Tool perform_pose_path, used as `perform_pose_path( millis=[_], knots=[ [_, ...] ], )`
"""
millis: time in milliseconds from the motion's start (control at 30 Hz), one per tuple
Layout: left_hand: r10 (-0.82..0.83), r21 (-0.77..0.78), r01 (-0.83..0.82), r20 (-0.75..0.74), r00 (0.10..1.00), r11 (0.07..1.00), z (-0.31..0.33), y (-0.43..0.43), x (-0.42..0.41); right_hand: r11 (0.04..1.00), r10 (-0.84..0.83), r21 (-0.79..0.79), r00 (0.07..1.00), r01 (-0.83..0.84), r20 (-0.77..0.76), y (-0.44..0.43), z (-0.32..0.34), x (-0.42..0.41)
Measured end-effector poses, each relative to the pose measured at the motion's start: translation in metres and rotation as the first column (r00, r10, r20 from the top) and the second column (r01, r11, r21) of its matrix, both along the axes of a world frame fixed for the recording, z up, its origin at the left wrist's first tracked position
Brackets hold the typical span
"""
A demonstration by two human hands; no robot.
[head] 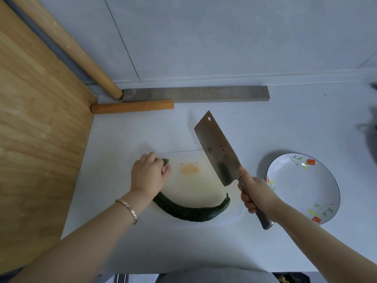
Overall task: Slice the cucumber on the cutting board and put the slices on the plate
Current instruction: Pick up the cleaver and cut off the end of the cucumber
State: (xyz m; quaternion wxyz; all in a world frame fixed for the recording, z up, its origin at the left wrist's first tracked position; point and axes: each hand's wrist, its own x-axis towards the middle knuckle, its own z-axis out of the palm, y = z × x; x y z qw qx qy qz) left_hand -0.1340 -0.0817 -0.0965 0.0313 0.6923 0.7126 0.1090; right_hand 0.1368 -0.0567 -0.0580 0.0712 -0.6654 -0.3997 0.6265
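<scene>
A long curved dark green cucumber [189,211] lies along the near edge of the white cutting board [189,180]. My left hand [148,174] rests at the board's far left, fingers closed on a small cut cucumber end piece [166,161]. Gripped by the handle in my right hand [257,196] is a cleaver [216,150], its blade raised above the board's right side and pointing away from me. The white plate [302,186] with red flower prints sits to the right of the board with nothing in it.
A large wooden board [36,139] leans at the left. Two wooden rolling pins [132,106] and a grey bar [195,93] lie along the back wall. A dark blurred object [370,135] is at the right edge. The counter's front edge is near my body.
</scene>
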Motion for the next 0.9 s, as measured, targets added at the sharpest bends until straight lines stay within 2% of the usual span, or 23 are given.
perform_pose_path(
  millis=[67, 133, 167, 233, 400, 467, 567, 633, 733, 900],
  knots=[
    [-0.173, -0.149, 0.188, 0.11, 0.979, 0.971, -0.004, -0.013, 0.025, 0.998, 0.029, 0.06, 0.997, -0.033, 0.072, 0.0, 0.001, 0.011],
    [-0.267, -0.445, 0.317, 0.173, 0.948, 0.838, -0.008, -0.025, 0.051, 0.991, 0.067, 0.102, 0.988, -0.082, 0.142, -0.002, 0.001, 0.022],
    [-0.303, -0.545, 0.329, 0.14, 0.942, 0.771, -0.01, -0.03, 0.062, 0.987, 0.089, 0.115, 0.981, -0.109, 0.172, -0.003, 0.001, 0.028],
    [-0.352, -0.611, 0.314, 0.062, 0.934, 0.727, -0.015, -0.037, 0.078, 0.977, 0.134, 0.132, 0.965, -0.166, 0.226, -0.006, 0.001, 0.038],
    [-0.247, -0.545, 0.255, 0.09, 0.965, 0.798, -0.021, -0.042, 0.092, 0.964, 0.173, 0.148, 0.943, -0.221, 0.284, -0.019, -0.002, 0.048],
    [-0.156, -0.49, 0.184, 0.097, 0.983, 0.852, -0.021, -0.037, 0.096, 0.969, 0.162, 0.139, 0.952, -0.203, 0.26, -0.024, -0.003, 0.047],
    [0.005, -0.442, 0.081, 0.189, 0.982, 0.894, -0.022, -0.027, 0.098, 0.947, 0.221, 0.167, 0.933, -0.274, 0.283, -0.028, -0.005, 0.04],
    [0.042, -0.425, 0.066, 0.24, 0.97, 0.903, -0.022, -0.025, 0.097, 0.927, 0.267, 0.179, 0.914, -0.33, 0.306, -0.03, -0.006, 0.035],
    [0.06, -0.345, 0.024, 0.231, 0.971, 0.938, -0.024, -0.03, 0.099, 0.885, 0.341, 0.178, 0.859, -0.43, 0.38, -0.034, -0.008, 0.028],
    [0.121, -0.313, -0.038, 0.25, 0.961, 0.949, -0.026, -0.035, 0.104, 0.861, 0.385, 0.174, 0.835, -0.478, 0.392, -0.041, -0.014, 0.028]
  ],
)
